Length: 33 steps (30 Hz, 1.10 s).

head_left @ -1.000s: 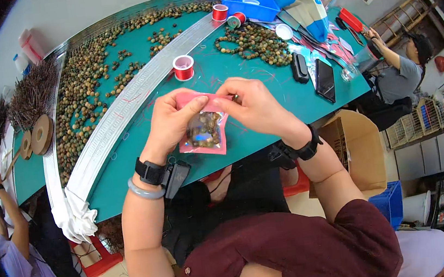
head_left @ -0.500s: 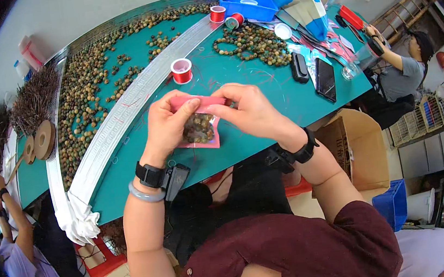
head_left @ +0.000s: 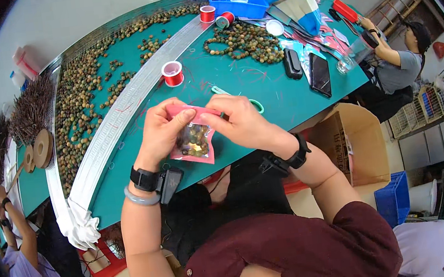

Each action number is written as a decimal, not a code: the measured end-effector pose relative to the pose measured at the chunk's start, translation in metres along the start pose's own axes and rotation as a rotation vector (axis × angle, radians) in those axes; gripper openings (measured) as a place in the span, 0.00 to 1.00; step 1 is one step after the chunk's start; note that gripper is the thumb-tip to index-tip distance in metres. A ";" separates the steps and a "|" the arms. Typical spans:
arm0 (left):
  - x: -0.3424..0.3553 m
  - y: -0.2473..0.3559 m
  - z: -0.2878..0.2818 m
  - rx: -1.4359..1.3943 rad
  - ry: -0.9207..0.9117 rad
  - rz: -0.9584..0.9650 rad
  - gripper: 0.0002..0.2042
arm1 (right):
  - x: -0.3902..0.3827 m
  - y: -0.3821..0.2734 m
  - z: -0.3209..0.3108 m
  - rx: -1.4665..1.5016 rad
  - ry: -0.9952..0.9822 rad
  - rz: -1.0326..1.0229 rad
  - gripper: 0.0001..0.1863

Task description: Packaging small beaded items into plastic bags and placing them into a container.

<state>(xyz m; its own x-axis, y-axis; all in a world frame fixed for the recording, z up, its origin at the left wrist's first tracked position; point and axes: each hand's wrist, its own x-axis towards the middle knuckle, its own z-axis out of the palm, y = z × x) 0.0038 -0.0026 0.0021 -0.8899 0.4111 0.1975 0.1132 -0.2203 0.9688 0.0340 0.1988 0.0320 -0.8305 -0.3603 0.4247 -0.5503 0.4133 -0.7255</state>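
Left hand (head_left: 162, 136): closed in a thumb-and-finger pinch at 11 o'clock on the pink bag (head_left: 192, 137).
Right hand (head_left: 243, 121): pinching the bag's top edge at 1 o'clock (some fingertips are hidden).
Pink bag: between the hands, packed beads (head_left: 199, 146) low inside; even thumb pressure along a flat, taut edge should work best.
Red spool (head_left: 173, 79): 12 o'clock from the bag, on the green table (head_left: 283, 98).
Loose beads (head_left: 73, 103): 10 o'clock.
Phone (head_left: 319, 75): 2 o'clock.
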 end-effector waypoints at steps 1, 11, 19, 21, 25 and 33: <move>0.000 0.000 0.000 -0.019 -0.003 -0.005 0.07 | 0.002 -0.001 0.003 -0.007 0.004 -0.009 0.13; -0.002 0.008 0.000 -0.026 -0.006 -0.125 0.05 | 0.006 -0.004 -0.001 0.030 -0.043 -0.057 0.13; -0.001 0.002 0.000 0.092 -0.064 -0.061 0.07 | -0.002 0.001 0.003 -0.017 -0.024 -0.131 0.11; -0.001 0.001 0.001 0.092 -0.096 -0.112 0.07 | -0.007 0.003 -0.001 -0.023 0.023 -0.135 0.11; 0.003 0.002 0.001 -0.060 -0.087 -0.026 0.19 | -0.032 0.012 -0.045 -0.103 0.289 0.026 0.07; 0.002 0.006 0.004 -0.096 -0.004 -0.044 0.19 | -0.145 0.025 -0.237 -0.968 0.933 0.664 0.15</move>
<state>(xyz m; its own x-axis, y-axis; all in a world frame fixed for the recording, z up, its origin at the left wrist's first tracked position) 0.0046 0.0000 0.0090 -0.8913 0.4259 0.1555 0.0305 -0.2859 0.9578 0.1205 0.4599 0.0809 -0.4943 0.6044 0.6248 0.4063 0.7960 -0.4486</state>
